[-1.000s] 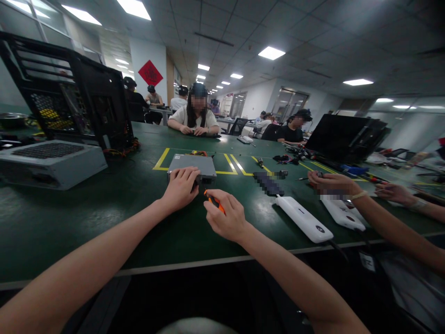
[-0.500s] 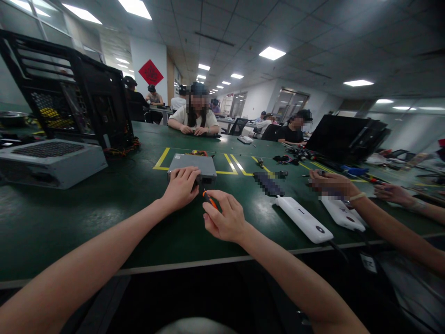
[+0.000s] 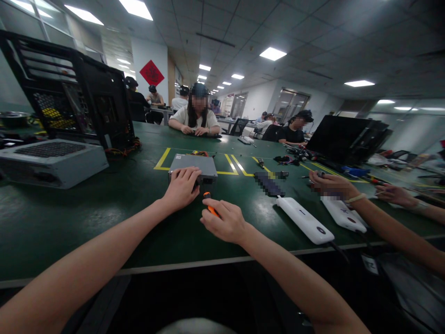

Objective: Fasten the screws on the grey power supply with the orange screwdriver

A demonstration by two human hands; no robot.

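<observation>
Compared with half a second ago, the right hand sits slightly lower, its fingers closed around an orange-and-black tool whose orange end now shows more plainly, apart from the gray metal box. The left hand remains on that box, fingers laid across its top and hiding part of its front; whether they grip, I cannot tell. The box is on the green counter, by yellow tape. Leftward stand a larger metal box and a black case; rightward lies a white device.
</observation>
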